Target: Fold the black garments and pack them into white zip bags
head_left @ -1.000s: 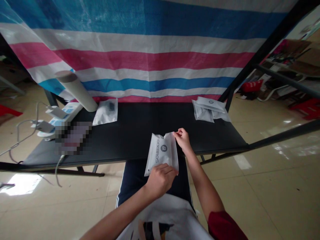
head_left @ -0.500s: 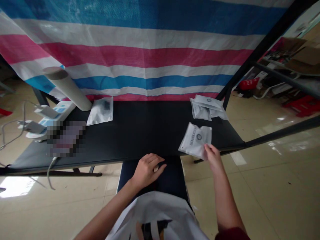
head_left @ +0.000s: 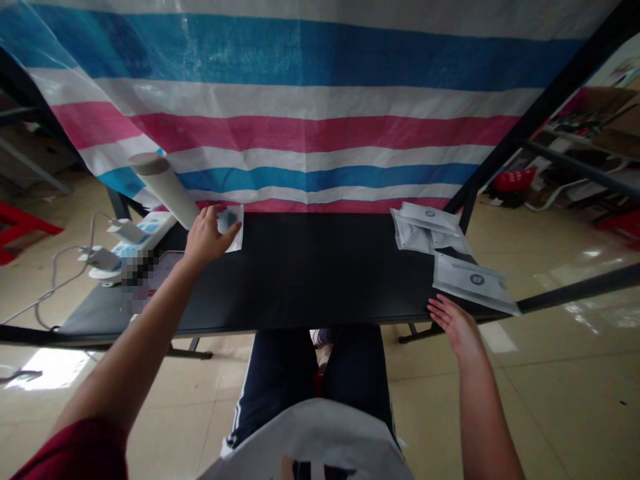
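My left hand (head_left: pixel 207 235) is over a silvery, partly clear pouch (head_left: pixel 235 233) at the back left of the black table (head_left: pixel 320 273). Its fingers are spread apart, and whether they touch the pouch I cannot tell. At the right end, my right hand (head_left: pixel 454 323) is open and holds nothing. Just beyond its fingers lies a white printed packet (head_left: pixel 475 280) with a round mark, sticking out past the table's edge. Behind that packet, several similar white packets (head_left: pixel 430 230) lie in a loose pile.
A pale bottle (head_left: pixel 167 190) stands at the back left, beside a power strip (head_left: pixel 160 230) with plugged-in chargers. A blurred phone (head_left: pixel 167 265) lies in front. Striped sheeting (head_left: pixel 310 133) hangs behind the table, and dark metal bars (head_left: pixel 575 170) frame the right side.
My right hand has let go of the white packet, which now lies at the table's right edge. My left hand has gone from my lap out to the pouch at the left.
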A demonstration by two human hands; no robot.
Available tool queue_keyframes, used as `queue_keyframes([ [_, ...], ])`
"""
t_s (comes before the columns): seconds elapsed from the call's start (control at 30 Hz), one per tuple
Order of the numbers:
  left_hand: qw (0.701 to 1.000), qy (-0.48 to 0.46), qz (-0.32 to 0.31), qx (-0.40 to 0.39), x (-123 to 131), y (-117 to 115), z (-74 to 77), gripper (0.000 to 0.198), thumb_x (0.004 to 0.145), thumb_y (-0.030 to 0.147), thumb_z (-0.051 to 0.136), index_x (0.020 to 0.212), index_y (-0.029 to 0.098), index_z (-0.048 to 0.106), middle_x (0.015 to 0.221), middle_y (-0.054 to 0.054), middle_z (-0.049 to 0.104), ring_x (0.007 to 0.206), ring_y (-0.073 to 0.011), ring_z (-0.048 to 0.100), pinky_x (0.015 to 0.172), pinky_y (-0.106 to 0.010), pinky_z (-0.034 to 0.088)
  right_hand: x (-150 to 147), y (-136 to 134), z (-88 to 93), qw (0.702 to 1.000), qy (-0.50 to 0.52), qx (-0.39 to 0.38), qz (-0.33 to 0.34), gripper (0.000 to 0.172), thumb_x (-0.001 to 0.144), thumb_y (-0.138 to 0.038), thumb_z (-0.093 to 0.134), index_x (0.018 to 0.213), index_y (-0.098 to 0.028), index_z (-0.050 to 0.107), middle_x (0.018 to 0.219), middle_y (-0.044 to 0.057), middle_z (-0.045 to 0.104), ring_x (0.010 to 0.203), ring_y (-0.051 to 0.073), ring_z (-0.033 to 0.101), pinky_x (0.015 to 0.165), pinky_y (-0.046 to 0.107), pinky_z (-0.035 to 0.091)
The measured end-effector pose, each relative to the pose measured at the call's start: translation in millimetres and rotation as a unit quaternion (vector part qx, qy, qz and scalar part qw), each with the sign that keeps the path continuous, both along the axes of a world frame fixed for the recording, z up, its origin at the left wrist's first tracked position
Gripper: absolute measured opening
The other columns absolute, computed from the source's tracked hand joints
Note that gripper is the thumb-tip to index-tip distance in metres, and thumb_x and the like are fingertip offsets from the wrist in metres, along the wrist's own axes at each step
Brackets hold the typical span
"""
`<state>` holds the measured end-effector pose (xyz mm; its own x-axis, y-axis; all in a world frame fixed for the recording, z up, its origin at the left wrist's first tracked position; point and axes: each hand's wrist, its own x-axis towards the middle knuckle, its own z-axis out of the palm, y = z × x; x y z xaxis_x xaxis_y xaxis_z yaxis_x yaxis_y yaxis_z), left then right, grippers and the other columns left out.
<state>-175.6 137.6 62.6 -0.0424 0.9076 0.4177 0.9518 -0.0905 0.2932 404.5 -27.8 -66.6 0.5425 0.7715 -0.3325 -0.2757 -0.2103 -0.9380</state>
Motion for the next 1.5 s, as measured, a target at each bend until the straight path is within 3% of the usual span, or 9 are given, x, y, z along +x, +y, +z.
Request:
queue_keyframes([
  [0.17, 0.992, -0.015, 0.051, -0.113, -53.0, 63.2, -52.8, 0.079, 0.092, 0.061, 0.046, 0.144, 0.005, 0.029, 0.145, -0.02, 0.041, 0.123, -0.0324, 0.049, 0.101, -0.05, 0.041, -34.4, -39.0, 1.6, 0.99, 0.01, -0.056, 0.131, 0.04, 0.072, -0.042, 0.074, 0.105, -0.019, 0.07, 0.099, 0.012, 0.075, 0.082, 0.023, 0.074, 0.068, 0.03, 0.059],
  [0.33, 0.983, 0.025, 0.042, -0.178, -54.8, 65.7, -80.7, 0.074, 0.09, 0.065, 0.046, 0.144, 0.014, 0.039, 0.147, -0.015, 0.042, 0.124, -0.0348, 0.049, 0.1, -0.047, 0.041, -41.3, -63.4, 5.4, 0.975, -0.008, -0.096, 0.199, 0.044, 0.076, -0.049, 0.072, 0.107, -0.018, 0.071, 0.103, 0.014, 0.074, 0.088, 0.026, 0.073, 0.07, 0.033, 0.059],
  [0.47, 0.981, 0.095, -0.001, -0.168, -0.9, 23.8, -86.1, 0.081, 0.083, 0.068, 0.051, 0.15, 0.028, 0.031, 0.152, -0.016, 0.034, 0.127, -0.0411, 0.045, 0.099, -0.05, 0.041, -54.9, -49.9, 17.5, 0.96, -0.042, -0.094, 0.262, 0.046, 0.078, -0.052, 0.07, 0.111, -0.019, 0.07, 0.103, 0.013, 0.074, 0.083, 0.022, 0.073, 0.063, 0.028, 0.057],
  [0.6, 0.978, 0.134, -0.058, -0.146, 72.5, -54.9, -83.4, 0.083, 0.082, 0.069, 0.049, 0.152, 0.029, 0.028, 0.154, -0.016, 0.03, 0.125, -0.0425, 0.045, 0.096, -0.05, 0.041, -95.6, -12.5, 31.2, 0.944, -0.046, -0.059, 0.322, 0.043, 0.082, -0.05, 0.068, 0.112, -0.019, 0.068, 0.101, 0.011, 0.073, 0.077, 0.018, 0.072, 0.062, 0.024, 0.057],
  [0.7, 0.977, 0.138, -0.1, -0.127, 114.2, -110.1, -78.0, 0.079, 0.083, 0.07, 0.046, 0.149, 0.029, 0.035, 0.149, -0.017, 0.037, 0.121, -0.0405, 0.047, 0.092, -0.05, 0.043, -135.9, 20.4, 35.5, 0.933, -0.043, -0.037, 0.357, 0.038, 0.086, -0.045, 0.064, 0.112, -0.018, 0.066, 0.098, 0.01, 0.073, 0.076, 0.016, 0.072, 0.063, 0.024, 0.057],
  [0.8, 0.978, 0.124, -0.147, -0.077, 135.8, -128.0, -68.5, 0.072, 0.085, 0.069, 0.045, 0.142, 0.024, 0.045, 0.136, -0.019, 0.05, 0.117, -0.0383, 0.049, 0.091, -0.049, 0.042, -174.6, 53.7, 34.2, 0.926, -0.045, -0.017, 0.374, 0.031, 0.089, -0.039, 0.062, 0.111, -0.017, 0.064, 0.091, 0.008, 0.072, 0.071, 0.016, 0.071, 0.058, 0.023, 0.056],
  [0.97, 0.985, 0.073, -0.143, -0.058, 152.9, -66.2, -48.1, 0.054, 0.093, 0.056, 0.041, 0.127, 0.015, 0.054, 0.124, -0.019, 0.057, 0.118, -0.0362, 0.05, 0.095, -0.047, 0.04, -222.5, 106.7, 28.3, 0.923, -0.071, -0.01, 0.379, 0.024, 0.091, -0.038, 0.06, 0.098, -0.016, 0.063, 0.077, 0.004, 0.068, 0.056, 0.011, 0.066, 0.047, 0.019, 0.051],
  [1.13, 0.938, 0.038, -0.242, -0.246, 172.1, -2.3, -46.8, 0.031, 0.094, 0.038, 0.044, 0.104, 0.019, 0.068, 0.106, -0.011, 0.069, 0.102, -0.0253, 0.064, 0.087, -0.033, 0.046, -243.1, 135.8, 26.1, 0.921, -0.112, 0.016, 0.373, 0.025, 0.091, -0.035, 0.059, 0.076, -0.016, 0.059, 0.067, 0.0, 0.062, 0.051, 0.009, 0.06, 0.046, 0.018, 0.05],
  [1.5, 0.95, -0.033, -0.166, -0.262, 175.4, 3.1, -71.2, 0.031, 0.09, 0.039, 0.047, 0.102, 0.026, 0.072, 0.097, -0.004, 0.074, 0.088, -0.0217, 0.068, 0.071, -0.027, 0.047, -250.0, 117.3, 23.9, 0.906, -0.175, 0.04, 0.383, 0.022, 0.084, -0.032, 0.054, 0.068, -0.018, 0.057, 0.057, -0.003, 0.056, 0.052, 0.011, 0.057, 0.044, 0.017, 0.048],
])
